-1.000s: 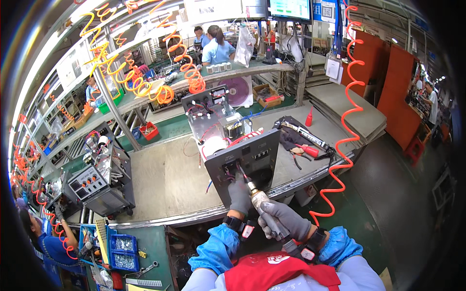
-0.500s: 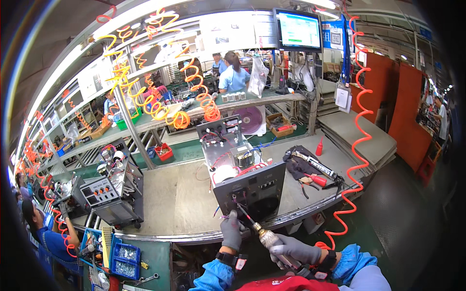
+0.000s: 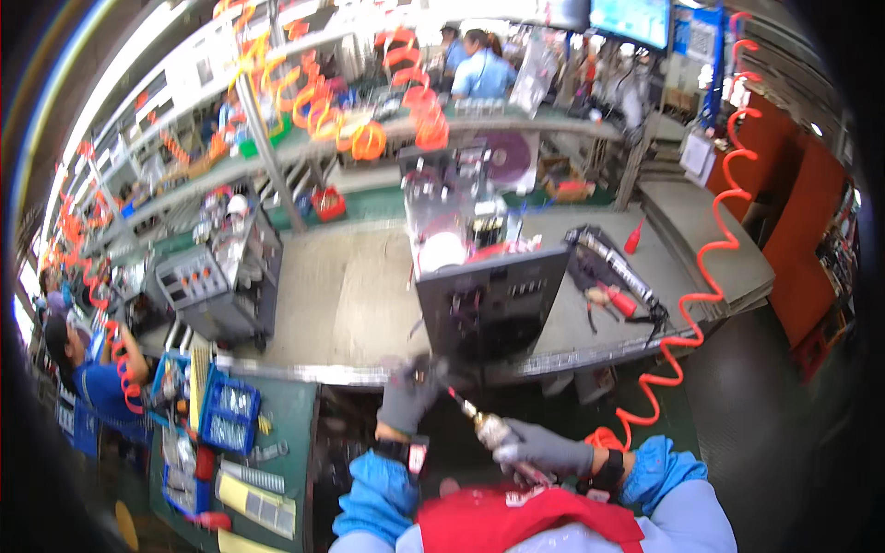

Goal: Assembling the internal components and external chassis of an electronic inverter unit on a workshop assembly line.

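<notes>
My right hand [image 3: 546, 450], in a grey glove, is closed around a power screwdriver [image 3: 493, 429] with a silvery body. The driver's thin bit points up and left, toward my left hand and apart from the panel. My left hand [image 3: 410, 396], also gloved, has its fingers drawn together just below the panel's lower left corner; motion blur hides what small thing they hold. Beyond my hands, at the bench edge, stands an open machine chassis with a black front panel [image 3: 493, 309] facing me. Behind that panel its transformer [image 3: 489, 229] and wiring are exposed.
A second machine [image 3: 198, 276] stands left on the bench. Pliers [image 3: 604, 309] and a dark cloth lie right, near a red bottle [image 3: 634, 238]. Blue bins [image 3: 230, 415] of small hardware sit lower left. A red coiled hose [image 3: 682, 313] hangs at right. A co-worker [image 3: 101, 378] is far left.
My view has shifted, so the bench appears higher. Both hands have drawn back from the front panel, and the screwdriver's bit has come away from it.
</notes>
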Motion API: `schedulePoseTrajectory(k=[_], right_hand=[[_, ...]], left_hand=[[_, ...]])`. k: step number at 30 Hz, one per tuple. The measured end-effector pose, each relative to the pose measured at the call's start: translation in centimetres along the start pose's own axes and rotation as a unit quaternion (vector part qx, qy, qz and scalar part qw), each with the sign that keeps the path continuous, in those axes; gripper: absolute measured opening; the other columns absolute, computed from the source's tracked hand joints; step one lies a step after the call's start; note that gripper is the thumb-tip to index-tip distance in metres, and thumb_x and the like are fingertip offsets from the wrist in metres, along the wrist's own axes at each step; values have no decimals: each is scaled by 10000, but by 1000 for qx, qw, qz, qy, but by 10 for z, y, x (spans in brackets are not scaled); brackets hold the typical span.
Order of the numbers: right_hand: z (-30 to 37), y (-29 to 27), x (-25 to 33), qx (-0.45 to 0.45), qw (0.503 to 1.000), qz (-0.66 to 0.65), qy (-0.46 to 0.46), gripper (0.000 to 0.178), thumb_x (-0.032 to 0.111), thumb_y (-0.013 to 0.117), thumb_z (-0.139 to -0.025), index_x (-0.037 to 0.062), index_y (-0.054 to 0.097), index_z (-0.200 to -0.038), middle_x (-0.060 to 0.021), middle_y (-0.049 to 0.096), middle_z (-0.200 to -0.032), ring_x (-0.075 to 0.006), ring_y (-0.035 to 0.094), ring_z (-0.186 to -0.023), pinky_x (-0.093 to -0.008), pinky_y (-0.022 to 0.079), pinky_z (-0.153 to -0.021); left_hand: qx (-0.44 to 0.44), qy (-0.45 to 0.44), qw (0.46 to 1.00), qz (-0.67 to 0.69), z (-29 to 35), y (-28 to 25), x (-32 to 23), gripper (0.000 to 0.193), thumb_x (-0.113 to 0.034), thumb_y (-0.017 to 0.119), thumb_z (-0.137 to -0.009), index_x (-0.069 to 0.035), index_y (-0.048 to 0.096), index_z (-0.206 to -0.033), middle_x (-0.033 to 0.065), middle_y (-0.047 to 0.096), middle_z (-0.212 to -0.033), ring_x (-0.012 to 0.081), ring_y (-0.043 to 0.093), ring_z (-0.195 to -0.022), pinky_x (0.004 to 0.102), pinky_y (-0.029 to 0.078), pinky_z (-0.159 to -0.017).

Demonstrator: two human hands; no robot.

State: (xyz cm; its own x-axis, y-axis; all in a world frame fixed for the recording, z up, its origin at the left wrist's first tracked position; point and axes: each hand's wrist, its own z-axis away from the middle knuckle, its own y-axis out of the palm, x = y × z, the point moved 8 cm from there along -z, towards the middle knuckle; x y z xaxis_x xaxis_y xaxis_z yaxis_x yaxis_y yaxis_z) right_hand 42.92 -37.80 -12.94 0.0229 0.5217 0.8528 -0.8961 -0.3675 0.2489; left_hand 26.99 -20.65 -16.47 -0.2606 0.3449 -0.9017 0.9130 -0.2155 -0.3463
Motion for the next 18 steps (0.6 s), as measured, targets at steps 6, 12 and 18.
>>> schedulePoseTrajectory(k=[6, 12, 18], right_hand=[[-2, -3, -11, 0, 998, 7, 57, 542, 230, 691, -857, 45, 432, -1297, -45, 578, -865, -96, 582, -685, -257, 498, -594], [-7, -4, -15, -4, 996, 8, 91, 556, 252, 689, -860, 44, 413, -1295, -63, 587, -830, -112, 584, -612, -265, 499, -540], [-10, -15, -13, -21, 997, 10, 76, 493, 186, 638, -876, 52, 400, -1287, -88, 597, -815, -151, 614, -602, -277, 513, -518]], left_hand=[[-44, -226, 584, 779, 5, 30, 22, 337, -149, 433, -995, 70, 407, -1250, 311, 409, -1363, 469, 428, -1278, 589, 386, -1082], [-38, -227, 588, 776, 6, 31, 17, 324, -147, 436, -993, 63, 428, -1239, 300, 476, -1294, 454, 489, -1224, 584, 420, -1054], [-48, -271, 650, 708, 13, 28, 17, 310, -96, 463, -960, 75, 459, -1219, 293, 526, -1242, 427, 530, -1189, 563, 455, -1026]])
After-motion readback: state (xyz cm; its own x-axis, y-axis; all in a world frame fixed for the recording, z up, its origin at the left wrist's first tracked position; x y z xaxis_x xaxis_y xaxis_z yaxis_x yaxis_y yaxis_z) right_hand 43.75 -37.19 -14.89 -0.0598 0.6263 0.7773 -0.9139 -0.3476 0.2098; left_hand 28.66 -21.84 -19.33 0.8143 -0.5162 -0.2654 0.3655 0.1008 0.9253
